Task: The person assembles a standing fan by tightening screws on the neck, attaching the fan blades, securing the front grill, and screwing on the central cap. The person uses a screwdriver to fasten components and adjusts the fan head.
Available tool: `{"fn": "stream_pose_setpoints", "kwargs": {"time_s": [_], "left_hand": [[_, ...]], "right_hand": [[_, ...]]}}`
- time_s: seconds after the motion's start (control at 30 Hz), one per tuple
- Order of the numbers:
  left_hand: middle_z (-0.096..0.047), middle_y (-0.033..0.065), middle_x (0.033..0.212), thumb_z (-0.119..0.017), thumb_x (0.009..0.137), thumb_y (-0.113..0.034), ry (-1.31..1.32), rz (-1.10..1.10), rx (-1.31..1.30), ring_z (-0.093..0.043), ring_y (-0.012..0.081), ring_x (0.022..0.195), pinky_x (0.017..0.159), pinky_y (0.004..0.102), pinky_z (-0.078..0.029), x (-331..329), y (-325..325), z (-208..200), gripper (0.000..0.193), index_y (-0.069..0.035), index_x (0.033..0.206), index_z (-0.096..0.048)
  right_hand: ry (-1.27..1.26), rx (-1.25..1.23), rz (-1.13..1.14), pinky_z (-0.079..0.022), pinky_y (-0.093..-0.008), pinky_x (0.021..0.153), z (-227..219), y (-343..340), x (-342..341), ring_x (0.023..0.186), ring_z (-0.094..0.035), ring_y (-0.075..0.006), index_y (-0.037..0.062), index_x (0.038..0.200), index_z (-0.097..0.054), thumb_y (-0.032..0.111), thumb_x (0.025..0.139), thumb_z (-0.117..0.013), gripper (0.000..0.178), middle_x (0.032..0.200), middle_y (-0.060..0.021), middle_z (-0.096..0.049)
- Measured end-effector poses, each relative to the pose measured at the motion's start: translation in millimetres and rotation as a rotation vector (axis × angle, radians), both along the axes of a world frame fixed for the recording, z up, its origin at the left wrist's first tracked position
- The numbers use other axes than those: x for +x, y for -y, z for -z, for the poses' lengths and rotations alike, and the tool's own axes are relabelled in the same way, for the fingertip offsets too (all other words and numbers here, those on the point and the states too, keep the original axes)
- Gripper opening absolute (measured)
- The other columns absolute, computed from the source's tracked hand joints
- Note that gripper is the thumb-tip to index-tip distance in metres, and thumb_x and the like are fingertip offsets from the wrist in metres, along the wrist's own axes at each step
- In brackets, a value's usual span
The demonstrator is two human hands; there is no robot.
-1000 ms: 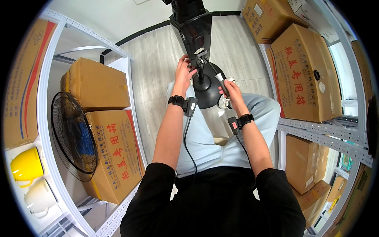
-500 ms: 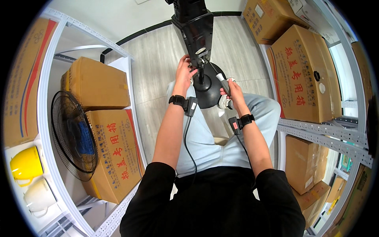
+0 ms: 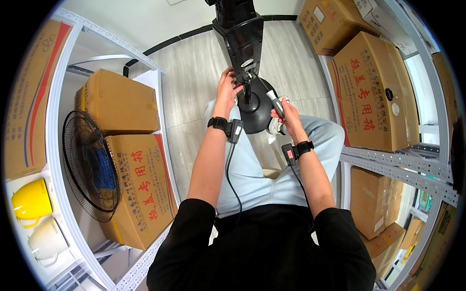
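Grasping a grey-and-white screwdriver [image 3: 274,102] by its handle, the right hand [image 3: 290,116] slants the thin shaft up toward a black housing [image 3: 238,39], I judge so the tip reaches its lower end with the knuckles clear. From my remote view, the left hand [image 3: 226,92] curves at the housing's lower left edge, perhaps to steady it; whether it pinches anything I cannot tell. Below spreads a round black base [image 3: 255,121].

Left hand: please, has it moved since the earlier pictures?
No, not visibly in any direction: judged against the round black base, the left hand keeps the same place, at its upper left in the view.
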State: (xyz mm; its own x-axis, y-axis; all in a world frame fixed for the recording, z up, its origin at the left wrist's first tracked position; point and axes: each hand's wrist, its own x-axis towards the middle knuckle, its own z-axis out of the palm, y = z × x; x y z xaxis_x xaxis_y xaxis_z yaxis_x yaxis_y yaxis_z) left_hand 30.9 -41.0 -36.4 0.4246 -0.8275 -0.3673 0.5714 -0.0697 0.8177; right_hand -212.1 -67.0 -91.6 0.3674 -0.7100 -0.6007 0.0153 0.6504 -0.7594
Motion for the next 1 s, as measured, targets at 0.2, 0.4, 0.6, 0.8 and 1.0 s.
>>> {"fn": "stream_pose_setpoints", "kwargs": {"time_s": [0.2,0.4,0.6,0.8,1.0], "left_hand": [[-0.053,0.0023,0.121,-0.041,0.093,-0.013,0.010,0.001,-0.001,-0.057,0.0175,0.099,0.091,0.0413,-0.045,0,1,0,0.040,-0.015,0.133,-0.046],[-0.053,0.0024,0.121,-0.041,0.093,-0.013,0.009,0.004,-0.008,-0.057,0.0176,0.101,0.092,0.0411,-0.044,1,0,0,0.041,-0.014,0.134,-0.044],[-0.053,0.0027,0.121,-0.041,0.094,-0.014,0.020,0.004,-0.004,-0.057,0.0173,0.101,0.092,0.0408,-0.044,0,0,-1,0.041,-0.014,0.135,-0.043],[-0.053,0.0028,0.121,-0.041,0.094,-0.014,0.016,0.001,0.002,-0.057,0.0174,0.100,0.092,0.0406,-0.045,-1,2,0,0.041,-0.014,0.135,-0.044],[-0.053,0.0031,0.121,-0.041,0.094,-0.013,0.007,-0.004,-0.002,-0.057,0.0178,0.099,0.091,0.0412,-0.046,2,0,2,0.041,-0.014,0.134,-0.045]], "right_hand": [[-0.159,-0.387,0.064,-0.044,-0.0220,0.060,6,-9,7,0.071,-0.065,-0.0117,0.0054,0.120,-0.057,0.042,0.082,-0.075,0.056,0.081,-0.0007,-0.064],[0.107,0.112,0.050,-0.043,-0.0216,0.059,0,-4,-2,0.071,-0.065,-0.0113,0.0080,0.120,-0.059,0.042,0.085,-0.073,0.051,0.080,-0.0005,-0.064],[-0.022,-0.125,0.040,-0.045,-0.0194,0.058,3,-11,7,0.075,-0.062,-0.0086,0.0075,0.118,-0.061,0.043,0.086,-0.071,0.049,0.094,-0.0022,-0.064],[-0.116,-0.356,0.076,-0.048,-0.0203,0.061,10,-13,6,0.075,-0.062,-0.0086,0.0053,0.114,-0.061,0.045,0.088,-0.068,0.047,0.094,-0.0040,-0.064],[0.059,0.030,0.052,-0.048,-0.0202,0.061,-10,-12,1,0.069,-0.064,-0.0103,0.0098,0.104,-0.061,0.049,0.094,-0.056,0.041,0.080,-0.0010,-0.066]]}}
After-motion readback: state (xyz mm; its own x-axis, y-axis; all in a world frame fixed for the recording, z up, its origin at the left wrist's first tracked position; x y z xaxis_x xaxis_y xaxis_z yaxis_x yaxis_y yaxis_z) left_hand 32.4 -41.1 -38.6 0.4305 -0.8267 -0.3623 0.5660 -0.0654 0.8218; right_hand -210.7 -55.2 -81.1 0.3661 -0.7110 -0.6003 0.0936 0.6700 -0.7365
